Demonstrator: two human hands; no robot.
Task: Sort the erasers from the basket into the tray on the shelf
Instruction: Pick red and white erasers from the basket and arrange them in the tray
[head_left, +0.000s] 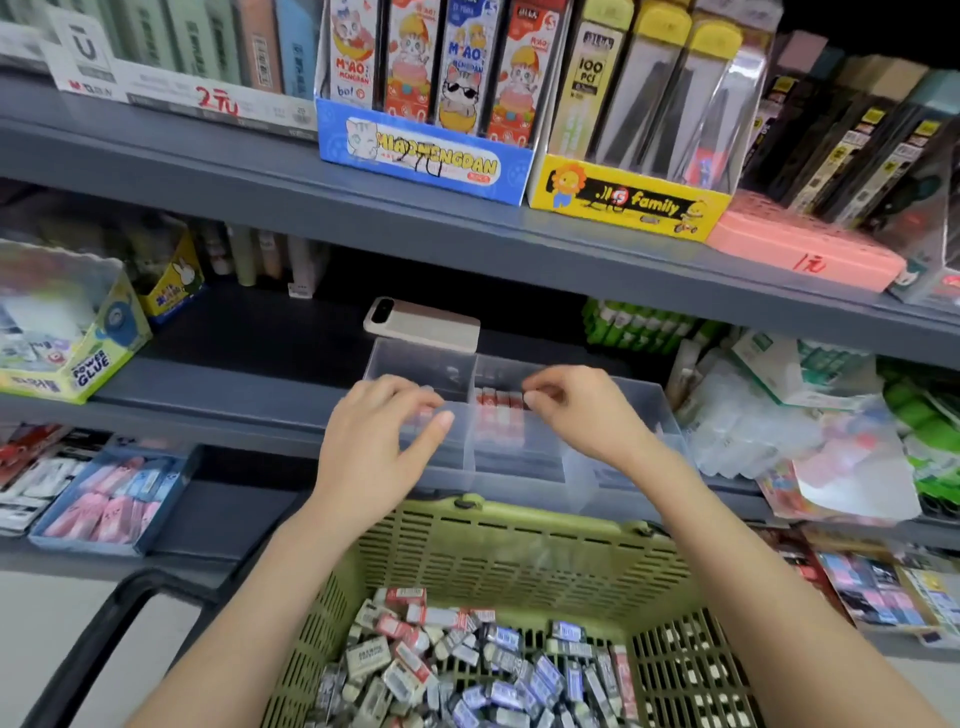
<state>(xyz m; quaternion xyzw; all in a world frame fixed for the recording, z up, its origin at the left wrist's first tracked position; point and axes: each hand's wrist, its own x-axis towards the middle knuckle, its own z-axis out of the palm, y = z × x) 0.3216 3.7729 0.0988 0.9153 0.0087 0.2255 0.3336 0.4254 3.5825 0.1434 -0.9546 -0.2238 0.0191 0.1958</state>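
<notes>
1. At the front edge of the middle shelf (208, 415), straight above the basket: a clear divided tray (519, 486)
2. In the tray's middle compartment: a row of red-and-white erasers (496, 410), standing side by side; in the left front compartment a few more of the same kind, blurred behind the clear wall and the fingers
3. Left hand (379, 441): over the tray's left front corner, fingers spread and only lightly bent, gripping nothing, fingertips reaching over the left compartment
4. Right hand (582, 415): over the tray's right half, fingers curled, thumb and fingertips drawn together at the right end of the eraser row; cannot tell whether pinching an eraser or nothing
5. Below the shelf, back rim just under the tray: a green slotted basket (519, 561), bottom covered by a heap of loose erasers (467, 670) in red, grey and purple-blue wrappers; a black handle (104, 618) lying down at its left
6. Behind the tray, flat on the same shelf: a beige phone (423, 325), camera end to the left; toward the left end a Power Glue box (78, 358); toward the right end green glue sticks (639, 327)
7. Along the front edge of the upper shelf, side by side: a blue cat-print display box (423, 158), a yellow display box (623, 200), a pink box (800, 249)
</notes>
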